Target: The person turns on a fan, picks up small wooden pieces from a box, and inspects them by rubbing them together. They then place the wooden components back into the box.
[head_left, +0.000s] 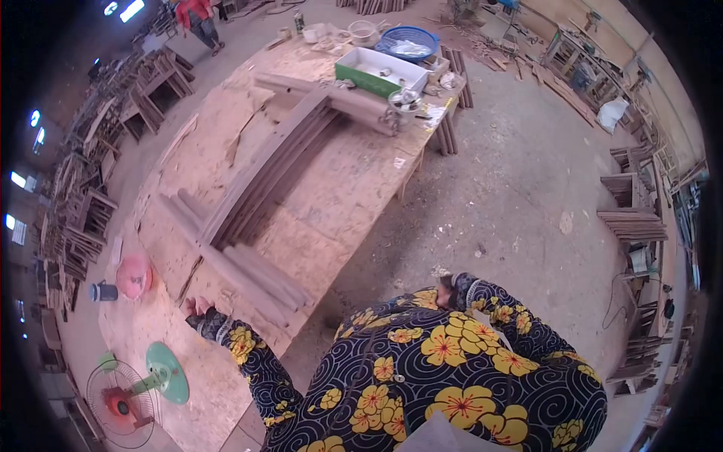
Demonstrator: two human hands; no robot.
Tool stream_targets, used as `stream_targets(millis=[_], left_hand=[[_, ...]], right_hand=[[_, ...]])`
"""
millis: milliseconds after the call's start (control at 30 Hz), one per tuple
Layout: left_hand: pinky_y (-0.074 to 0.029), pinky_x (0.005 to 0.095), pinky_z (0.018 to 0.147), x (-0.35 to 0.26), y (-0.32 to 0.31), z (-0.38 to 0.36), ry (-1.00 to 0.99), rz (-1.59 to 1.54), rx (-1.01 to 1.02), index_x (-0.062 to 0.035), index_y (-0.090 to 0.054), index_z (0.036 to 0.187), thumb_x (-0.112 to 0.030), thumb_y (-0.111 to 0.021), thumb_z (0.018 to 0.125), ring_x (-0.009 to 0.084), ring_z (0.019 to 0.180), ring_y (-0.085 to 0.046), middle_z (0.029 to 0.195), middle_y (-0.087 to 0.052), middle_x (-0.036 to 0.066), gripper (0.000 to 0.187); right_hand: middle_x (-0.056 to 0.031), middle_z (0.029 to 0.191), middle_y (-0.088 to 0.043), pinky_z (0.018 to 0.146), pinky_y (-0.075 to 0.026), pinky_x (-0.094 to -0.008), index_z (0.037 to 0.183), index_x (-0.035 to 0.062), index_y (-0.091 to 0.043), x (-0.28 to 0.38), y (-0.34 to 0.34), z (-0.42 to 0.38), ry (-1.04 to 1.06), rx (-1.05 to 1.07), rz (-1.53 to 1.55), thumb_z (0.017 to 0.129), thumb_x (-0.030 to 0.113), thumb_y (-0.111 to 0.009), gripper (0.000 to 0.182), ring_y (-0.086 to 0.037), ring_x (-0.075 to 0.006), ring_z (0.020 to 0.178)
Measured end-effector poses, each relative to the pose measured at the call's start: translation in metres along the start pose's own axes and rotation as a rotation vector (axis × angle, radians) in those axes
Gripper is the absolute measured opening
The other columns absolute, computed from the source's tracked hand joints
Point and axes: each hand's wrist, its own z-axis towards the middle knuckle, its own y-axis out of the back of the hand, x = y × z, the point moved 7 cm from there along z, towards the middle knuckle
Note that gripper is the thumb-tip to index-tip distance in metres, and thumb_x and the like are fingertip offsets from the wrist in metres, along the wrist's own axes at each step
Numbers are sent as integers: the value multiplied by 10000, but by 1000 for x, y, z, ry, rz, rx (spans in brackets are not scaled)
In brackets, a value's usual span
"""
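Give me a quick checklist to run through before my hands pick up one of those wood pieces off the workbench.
1. Left hand free: ok, open and resting on the workbench, nothing in it.
2. Right hand free: cannot tell, mostly hidden behind the sleeve, off the bench.
3. Short wood pieces near the left hand: ok, the stack lies just beside it.
4. Long curved slats lying steady: ok, flat on the bench in a neat row.
5. Bench edge by the body unobstructed: ok, bare board there.
6. Standing fan away from the stack: ok, on the floor past the bench corner.
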Motion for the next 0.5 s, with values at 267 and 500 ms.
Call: stream_targets(millis=[267, 500], left_hand=[[-382, 203, 445, 1, -164, -100, 100, -135, 264, -62, -454, 680, -168, -587, 783, 108, 462, -451, 567, -510, 34, 199], [-403, 261, 417, 34, -350, -125, 253, -272, 338, -94, -437, 605, -146, -618, 742, 135, 439, -465, 527, -508, 59, 233]], right_hand=[[-42, 716, -580, 639, -432, -251, 851, 29, -577, -16, 161, -7, 205, -282, 350, 747, 200, -608, 203, -527, -111, 679], [-65, 1001, -571, 740, -440, -342, 1176, 150, -453, -94, 279, 87, -97, -414, 716, 749, 348, -553, 481, -564, -222, 825]])
